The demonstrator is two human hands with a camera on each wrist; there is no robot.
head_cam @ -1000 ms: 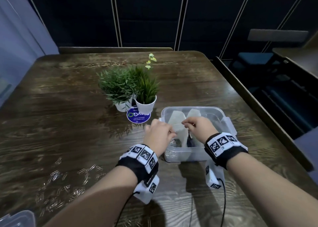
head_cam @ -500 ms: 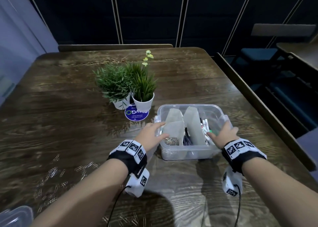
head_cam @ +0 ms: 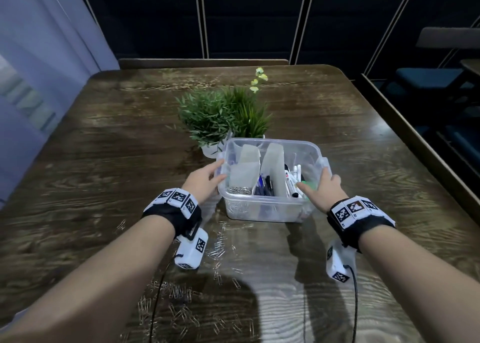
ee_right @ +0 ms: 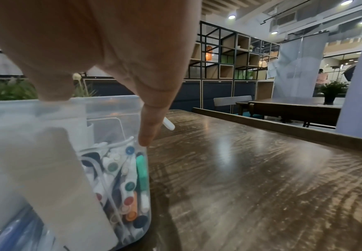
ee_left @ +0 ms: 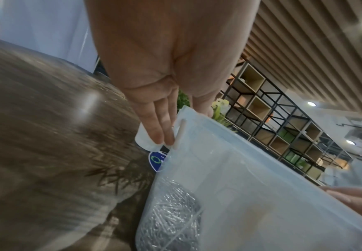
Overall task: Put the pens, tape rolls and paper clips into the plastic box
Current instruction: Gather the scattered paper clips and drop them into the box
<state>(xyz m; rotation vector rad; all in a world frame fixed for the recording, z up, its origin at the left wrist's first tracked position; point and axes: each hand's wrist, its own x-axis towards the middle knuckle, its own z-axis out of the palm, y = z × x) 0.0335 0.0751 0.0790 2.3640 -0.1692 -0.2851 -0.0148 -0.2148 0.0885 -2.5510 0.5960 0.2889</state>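
My left hand [head_cam: 205, 184] and right hand [head_cam: 324, 189] pinch the end walls of the plastic box [head_cam: 265, 210] on the tabletop [head_cam: 104, 160], thumbs over the rim; I judge it light, flexible and slick, so my grip belongs at the stiffer rim.

Both forearms held out fwd
plastic box [head_cam: 262, 210] walls pinched by L hand [head_cam: 205, 181] & R hand [head_cam: 324, 188], thumbs over rim, fingers straight

The plastic box [head_cam: 259, 212] sits mid-frame on the table [head_cam: 104, 160], plants [head_cam: 213, 114] just above it, loose paper clips [head_cam: 176, 296] at lower left.
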